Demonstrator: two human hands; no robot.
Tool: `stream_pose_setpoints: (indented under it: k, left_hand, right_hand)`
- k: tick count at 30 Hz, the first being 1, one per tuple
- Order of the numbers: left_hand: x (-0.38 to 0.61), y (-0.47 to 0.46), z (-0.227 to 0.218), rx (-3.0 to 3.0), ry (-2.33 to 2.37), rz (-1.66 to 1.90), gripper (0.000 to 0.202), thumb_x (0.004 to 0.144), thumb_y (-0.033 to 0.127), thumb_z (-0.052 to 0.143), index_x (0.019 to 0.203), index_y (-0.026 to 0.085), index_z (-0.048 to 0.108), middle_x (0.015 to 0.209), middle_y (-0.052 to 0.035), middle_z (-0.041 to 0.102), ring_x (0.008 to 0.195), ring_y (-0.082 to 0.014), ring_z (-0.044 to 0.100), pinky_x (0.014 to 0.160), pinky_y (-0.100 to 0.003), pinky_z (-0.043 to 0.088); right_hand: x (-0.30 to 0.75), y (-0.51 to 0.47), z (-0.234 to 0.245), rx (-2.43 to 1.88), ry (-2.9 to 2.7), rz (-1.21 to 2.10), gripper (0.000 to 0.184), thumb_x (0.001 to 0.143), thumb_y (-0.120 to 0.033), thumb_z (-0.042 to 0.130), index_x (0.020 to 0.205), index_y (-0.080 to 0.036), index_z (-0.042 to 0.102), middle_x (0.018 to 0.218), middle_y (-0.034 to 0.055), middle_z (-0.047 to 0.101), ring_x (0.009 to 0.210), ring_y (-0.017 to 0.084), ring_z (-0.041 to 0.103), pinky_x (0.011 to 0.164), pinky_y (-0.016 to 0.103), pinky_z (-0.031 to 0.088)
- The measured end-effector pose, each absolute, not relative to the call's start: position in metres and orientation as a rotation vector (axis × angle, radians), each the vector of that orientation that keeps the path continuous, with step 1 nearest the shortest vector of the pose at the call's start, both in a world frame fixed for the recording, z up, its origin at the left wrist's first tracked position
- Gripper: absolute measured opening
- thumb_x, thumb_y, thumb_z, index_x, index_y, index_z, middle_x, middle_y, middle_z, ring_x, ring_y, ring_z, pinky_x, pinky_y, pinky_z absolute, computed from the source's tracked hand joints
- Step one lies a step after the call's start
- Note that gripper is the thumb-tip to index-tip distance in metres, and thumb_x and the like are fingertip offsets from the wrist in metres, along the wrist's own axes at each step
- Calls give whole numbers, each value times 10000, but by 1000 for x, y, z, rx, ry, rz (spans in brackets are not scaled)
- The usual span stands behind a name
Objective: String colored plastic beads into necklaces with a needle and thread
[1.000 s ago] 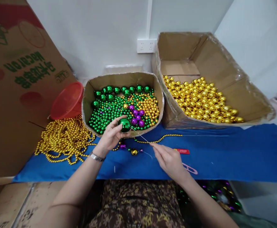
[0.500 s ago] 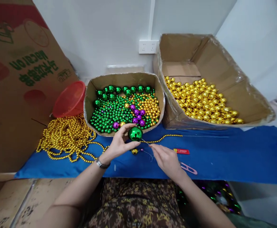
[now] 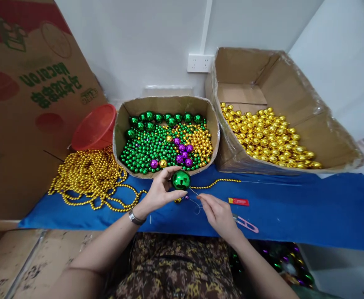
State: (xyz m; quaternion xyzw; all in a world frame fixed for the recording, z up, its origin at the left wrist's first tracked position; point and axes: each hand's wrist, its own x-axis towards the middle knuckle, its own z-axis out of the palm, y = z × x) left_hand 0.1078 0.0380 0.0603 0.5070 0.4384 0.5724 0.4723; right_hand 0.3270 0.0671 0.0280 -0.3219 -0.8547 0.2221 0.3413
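Between the fingers and thumb of my left hand sits a large shiny green bead, held above the blue cloth. My right hand pinches a thin string that runs to the bead's lower right side. Under the hands lie a small purple bead on a loop of string and a gold bead, mostly hidden by my left thumb. Behind them a strand of small gold beads stretches right, ending in bare string.
A cardboard box of green, gold and purple beads stands behind my hands. Right of it is a larger box of gold beads. Gold bead strands and a red bowl are left. Pink-handled snips and a red packet lie right.
The view has shifted slightly. Both hands keep their hold on the green bead and the string; the gold bead beneath is now more covered by my left thumb.
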Motion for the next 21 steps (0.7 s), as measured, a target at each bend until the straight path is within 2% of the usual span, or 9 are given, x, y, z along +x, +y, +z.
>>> stream_pose_setpoints:
  k: [10,13,16,21]
  left_hand:
    - [112,33,57,1204,1132,1341,631,667,232,816,1226,224,524,1138,-80,596,1034,-224,593,876,-347,517]
    - [111,32,56,1257,1164,1344,648,683,244,806,1257,220,508,1202,-99,584,1088,-245,580,907,-359,502]
    - [111,30,57,1384,1208,1257,661,696,270,797,1286,216,503,1232,-110,586,1119,-264,572,929,-377,492]
    - [101,30,69,1498,1115,1141,667,763,329,734,1363,239,457,1362,-129,523,1196,-274,538,947,-392,491]
  right_hand:
    - [320,63,25,-895,-2254,701,226,978,-231,397,1086,-190,592,956,68,721,836,175,701,759,278,556]
    - [317,62,23,-900,-2264,799,241,985,-224,367,1095,-184,578,854,53,711,747,159,694,706,262,553]
    - [316,61,23,-870,-2223,896,245,991,-224,349,1055,-189,583,790,43,698,684,144,682,659,241,549]
    - [318,62,28,-861,-2150,963,226,988,-253,376,889,-215,575,801,41,712,709,151,695,673,237,553]
